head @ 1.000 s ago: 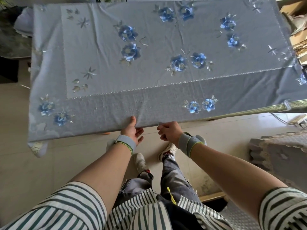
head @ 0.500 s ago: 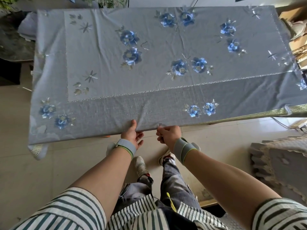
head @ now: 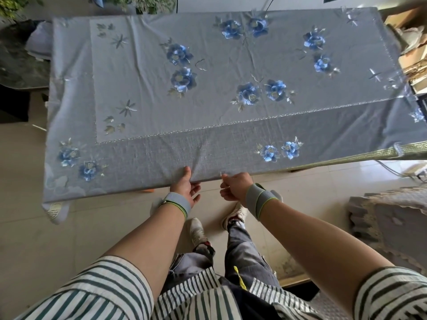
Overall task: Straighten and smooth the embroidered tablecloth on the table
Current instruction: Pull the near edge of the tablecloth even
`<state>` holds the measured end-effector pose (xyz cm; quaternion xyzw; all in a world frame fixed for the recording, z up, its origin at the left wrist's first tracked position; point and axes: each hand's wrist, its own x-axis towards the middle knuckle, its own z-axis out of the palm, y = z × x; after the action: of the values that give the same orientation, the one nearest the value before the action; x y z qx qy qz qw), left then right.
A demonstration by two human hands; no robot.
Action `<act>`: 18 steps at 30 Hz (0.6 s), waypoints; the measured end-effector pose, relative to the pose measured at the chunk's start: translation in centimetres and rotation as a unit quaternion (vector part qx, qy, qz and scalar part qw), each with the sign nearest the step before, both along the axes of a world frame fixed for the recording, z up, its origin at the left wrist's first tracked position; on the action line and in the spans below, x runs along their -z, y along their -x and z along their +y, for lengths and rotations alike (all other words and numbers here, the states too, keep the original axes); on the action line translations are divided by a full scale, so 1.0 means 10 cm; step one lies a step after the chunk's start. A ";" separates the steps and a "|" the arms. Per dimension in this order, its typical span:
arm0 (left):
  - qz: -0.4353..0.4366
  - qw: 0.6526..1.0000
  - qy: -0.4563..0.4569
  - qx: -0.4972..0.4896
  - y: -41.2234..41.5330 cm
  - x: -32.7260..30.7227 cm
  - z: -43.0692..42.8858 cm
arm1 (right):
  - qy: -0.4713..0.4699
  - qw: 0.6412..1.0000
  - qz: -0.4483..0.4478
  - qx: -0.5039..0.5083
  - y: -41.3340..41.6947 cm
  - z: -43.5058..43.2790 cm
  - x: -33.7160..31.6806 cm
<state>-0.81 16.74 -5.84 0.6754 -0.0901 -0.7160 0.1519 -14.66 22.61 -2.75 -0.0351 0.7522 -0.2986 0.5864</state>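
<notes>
Both hands, left hand (head: 184,187) and right hand (head: 234,187), grip the tablecloth (head: 208,93) hem.

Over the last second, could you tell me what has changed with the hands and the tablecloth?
Very little changed. Both hands kept gripping the near edge of the tablecloth, the left hand with its thumb on top and the right hand closed on the hem. The view shifted slightly, so the table sits lower in the picture. The creases near the hands and the flower pattern look the same.

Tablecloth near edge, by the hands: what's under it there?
Under the tablecloth, only the left hand's fingers tuck beneath the hem; its thumb lies on top. The right hand pinches the edge. The tabletop is hidden.
</notes>
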 end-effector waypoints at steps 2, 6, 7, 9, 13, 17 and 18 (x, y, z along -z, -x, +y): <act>0.000 1.000 0.001 0.000 0.00 0.01 0.01 | 0.000 1.000 0.022 -0.005 0.00 0.00 0.04; -0.008 1.000 0.004 -0.002 0.00 0.01 0.02 | -0.001 0.998 0.059 0.006 -0.05 0.03 0.09; -0.010 1.000 0.004 -0.003 0.00 0.01 0.02 | -0.003 0.998 0.060 0.015 -0.07 0.02 0.10; -0.015 1.000 0.003 -0.007 -0.01 0.01 0.02 | -0.010 0.998 0.054 0.029 -0.09 -0.01 0.11; -0.016 1.000 0.004 -0.009 0.00 0.02 0.04 | -0.005 0.997 0.067 0.030 -0.10 0.01 0.13; -0.014 1.000 0.008 -0.005 0.00 0.00 0.04 | 0.012 0.997 0.054 0.050 -0.12 0.02 0.09; -0.013 1.000 0.006 -0.003 0.00 0.00 0.03 | 0.011 0.998 0.036 0.051 -0.10 0.01 0.07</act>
<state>-0.85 17.02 -5.86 0.6837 -0.0945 -0.7064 0.1567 -13.70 22.71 -3.41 -0.0141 0.7701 -0.3351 0.5426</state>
